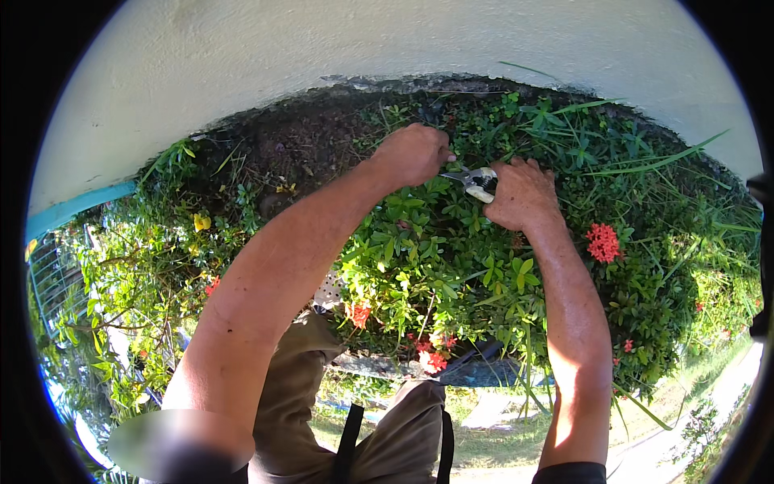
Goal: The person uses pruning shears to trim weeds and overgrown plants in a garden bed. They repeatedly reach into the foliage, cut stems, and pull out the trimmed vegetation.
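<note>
My right hand point(523, 193) is closed around the pale handles of a pair of pruning shears point(481, 183), whose metal blades point left. Just left of the blade tips is my left hand point(417, 156), its fingers curled and its thumb and fingertips pinched together; what they pinch is too small to make out, perhaps a stem. Both hands are over low green plants near the foot of a wall. Leafy shrub branches point(411, 236) lie below the shears, and a red flower cluster point(603, 242) stands to the right of my right wrist.
A pale plastered wall point(387, 42) curves across the top, with dark soil point(302, 142) along its foot. Long grass blades point(659, 163) stick out at the right. More red flowers point(432, 361) grow near my knees, by a low edging point(387, 366). A turquoise metal grille point(54, 278) stands far left.
</note>
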`<state>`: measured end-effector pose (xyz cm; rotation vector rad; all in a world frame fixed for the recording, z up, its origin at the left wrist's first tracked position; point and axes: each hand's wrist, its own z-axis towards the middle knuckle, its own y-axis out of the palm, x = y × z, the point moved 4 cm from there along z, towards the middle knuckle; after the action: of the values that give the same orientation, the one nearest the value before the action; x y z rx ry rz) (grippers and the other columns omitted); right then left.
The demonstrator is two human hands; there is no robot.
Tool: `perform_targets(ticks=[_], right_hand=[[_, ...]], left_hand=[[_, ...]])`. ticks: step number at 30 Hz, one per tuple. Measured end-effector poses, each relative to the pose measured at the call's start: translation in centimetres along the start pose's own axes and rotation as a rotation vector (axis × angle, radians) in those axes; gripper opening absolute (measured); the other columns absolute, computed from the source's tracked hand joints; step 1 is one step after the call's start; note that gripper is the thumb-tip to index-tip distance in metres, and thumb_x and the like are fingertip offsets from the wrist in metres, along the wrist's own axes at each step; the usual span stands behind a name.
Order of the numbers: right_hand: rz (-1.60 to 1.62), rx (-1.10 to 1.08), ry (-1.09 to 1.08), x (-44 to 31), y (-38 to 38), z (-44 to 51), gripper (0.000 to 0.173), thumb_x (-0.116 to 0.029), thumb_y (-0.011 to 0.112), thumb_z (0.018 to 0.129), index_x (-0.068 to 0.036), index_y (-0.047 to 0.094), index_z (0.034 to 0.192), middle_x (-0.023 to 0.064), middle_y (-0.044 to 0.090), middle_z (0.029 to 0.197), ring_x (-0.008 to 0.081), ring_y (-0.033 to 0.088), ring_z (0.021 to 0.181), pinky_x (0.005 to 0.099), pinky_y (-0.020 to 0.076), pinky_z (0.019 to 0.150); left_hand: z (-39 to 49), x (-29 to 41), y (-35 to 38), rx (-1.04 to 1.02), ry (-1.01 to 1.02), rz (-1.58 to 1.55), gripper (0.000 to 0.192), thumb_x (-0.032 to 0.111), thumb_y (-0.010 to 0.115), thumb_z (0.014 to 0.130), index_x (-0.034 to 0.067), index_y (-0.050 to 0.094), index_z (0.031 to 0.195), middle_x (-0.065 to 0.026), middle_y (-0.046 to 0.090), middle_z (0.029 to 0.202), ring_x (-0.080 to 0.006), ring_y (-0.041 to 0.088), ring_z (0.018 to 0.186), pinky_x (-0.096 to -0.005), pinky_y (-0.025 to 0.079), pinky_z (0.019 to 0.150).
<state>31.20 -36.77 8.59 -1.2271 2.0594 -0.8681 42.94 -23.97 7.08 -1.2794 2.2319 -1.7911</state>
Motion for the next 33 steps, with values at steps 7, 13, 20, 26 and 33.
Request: perform_targets(ticks=[7,13,20,26,33], right_hand=[[0.038,0.013,-0.018,-1.3,0.4,0.2,0.048,-0.024,0.074,0.065,-0.011,0.066,0.109,0.0166,0.062,0.109,0.0333,0.056,0.111,0.0528,0.0427,0.095],[0.073,-0.026,-0.034,-0.8,0.5,-0.6,0.056,-0.026,0.076,0.064,-0.01,0.062,0.116,0.0162,0.06,0.115,0.0328,0.055,0.114,0.0523,0.0427,0.096],[0.039,0.044,0.001,0.2,0.2,-1.8,0.059,-0.022,0.073,0.065,-0.011,0.058,0.122,0.016,0.056,0.12,0.0342,0.051,0.118,0.0529,0.0404,0.101],[0.035,0.06,-0.091,-1.6,0.5,-0.2,0.047,-0.021,0.072,0.067,-0.006,0.064,0.111,0.0174,0.06,0.112,0.0334,0.056,0.111,0.0503,0.0455,0.094],[0.172,0.071,-0.128,-0.1,0.1,-0.2,0.027,-0.022,0.075,0.069,-0.004,0.072,0.089,0.016,0.069,0.085,0.0326,0.068,0.079,0.0426,0.0552,0.076]], left_hand=[[0.0,1.0,0.0,0.001,-0.026,-0.022,0.026,0.025,0.061,0.089,0.0,0.065,0.084,-0.022,0.064,0.079,-0.039,0.064,0.078,-0.0484,0.05,0.072],[-0.1,-0.4,-0.1,-0.011,-0.124,-0.059,0.026,0.024,0.061,0.088,-0.001,0.067,0.086,-0.0235,0.065,0.085,-0.0368,0.065,0.083,-0.0474,0.05,0.075],[-0.3,-0.4,-0.4,-0.011,-0.125,-0.032,0.032,0.029,0.063,0.089,-0.003,0.065,0.083,-0.0223,0.064,0.083,-0.0372,0.064,0.081,-0.0458,0.05,0.076],[-0.3,1.0,-0.7,0.016,-0.081,-0.041,0.034,0.03,0.063,0.089,-0.003,0.064,0.082,-0.0221,0.063,0.078,-0.0378,0.064,0.077,-0.0461,0.05,0.073],[-1.8,-0.8,-3.4,0.148,-0.176,-0.035,0.038,0.033,0.061,0.09,-0.004,0.062,0.082,-0.0225,0.062,0.077,-0.0383,0.062,0.074,-0.0457,0.048,0.07]])
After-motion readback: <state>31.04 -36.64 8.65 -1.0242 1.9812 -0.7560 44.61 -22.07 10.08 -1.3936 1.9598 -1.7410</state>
